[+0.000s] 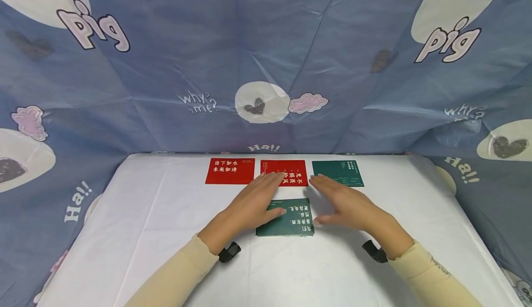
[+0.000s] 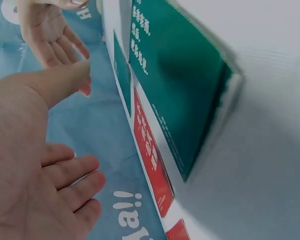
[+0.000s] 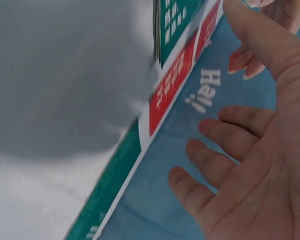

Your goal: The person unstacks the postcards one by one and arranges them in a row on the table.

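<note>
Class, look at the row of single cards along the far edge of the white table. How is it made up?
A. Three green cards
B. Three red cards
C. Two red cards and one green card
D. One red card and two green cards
C: the far row holds a red card, a second red card and one green card.

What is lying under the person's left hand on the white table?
Under the left hand lie part of the middle red card and the near green card stack. Their covered corners cannot be seen.

Your green card stack (image 1: 287,221) with white lettering, lying flat on the white table, nearest you, squared up, just below the middle red card (image 1: 291,171) in the far row
</note>
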`<state>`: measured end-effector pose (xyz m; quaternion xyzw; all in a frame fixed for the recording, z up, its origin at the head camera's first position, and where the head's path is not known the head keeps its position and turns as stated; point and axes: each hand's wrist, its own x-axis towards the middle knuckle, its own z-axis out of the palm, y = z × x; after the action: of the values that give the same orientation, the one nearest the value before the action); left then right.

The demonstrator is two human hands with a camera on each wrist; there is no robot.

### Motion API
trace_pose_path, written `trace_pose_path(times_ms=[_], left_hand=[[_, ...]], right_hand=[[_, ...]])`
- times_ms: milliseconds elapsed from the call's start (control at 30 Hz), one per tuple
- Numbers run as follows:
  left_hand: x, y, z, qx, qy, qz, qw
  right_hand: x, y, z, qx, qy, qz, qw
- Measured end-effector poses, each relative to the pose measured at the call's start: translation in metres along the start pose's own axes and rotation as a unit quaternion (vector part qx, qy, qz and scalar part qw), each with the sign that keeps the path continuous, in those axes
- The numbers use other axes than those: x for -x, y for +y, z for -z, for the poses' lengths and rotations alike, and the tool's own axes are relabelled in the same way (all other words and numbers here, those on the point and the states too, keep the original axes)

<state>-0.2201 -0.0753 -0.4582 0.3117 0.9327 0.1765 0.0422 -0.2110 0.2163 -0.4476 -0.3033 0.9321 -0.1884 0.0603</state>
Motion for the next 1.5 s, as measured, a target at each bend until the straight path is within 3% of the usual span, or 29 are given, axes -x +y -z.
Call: trace_pose_path(times_ms=[300,500,733,1100,1500], left_hand=[[0.028,-0.008,-0.007,0.007,-0.031,-0.006,0.9995],[0.039,-0.015,-0.015,0.022,-0.051,0.011,0.9984],[0.044,-0.022,-0.021,0.04,-0.057,0.025,0.9972],[0.045,-0.026,-0.024,0.05,-0.038,0.015,0.9979],[0.048,-0.025,-0.025,0.054,-0.025,0.029,0.9978]], right_hand=[[-0.001,-0.015,-0.019,0.017,-0.022,0.027,0.9992],[-0.001,-0.017,-0.03,0.025,-0.036,0.028,0.9986],[-0.001,-0.013,-0.038,0.032,-0.042,0.037,0.9979],[-0.001,-0.011,-0.042,0.031,-0.034,0.037,0.9983],[-0.002,-0.01,-0.044,0.021,-0.035,0.023,0.9989]])
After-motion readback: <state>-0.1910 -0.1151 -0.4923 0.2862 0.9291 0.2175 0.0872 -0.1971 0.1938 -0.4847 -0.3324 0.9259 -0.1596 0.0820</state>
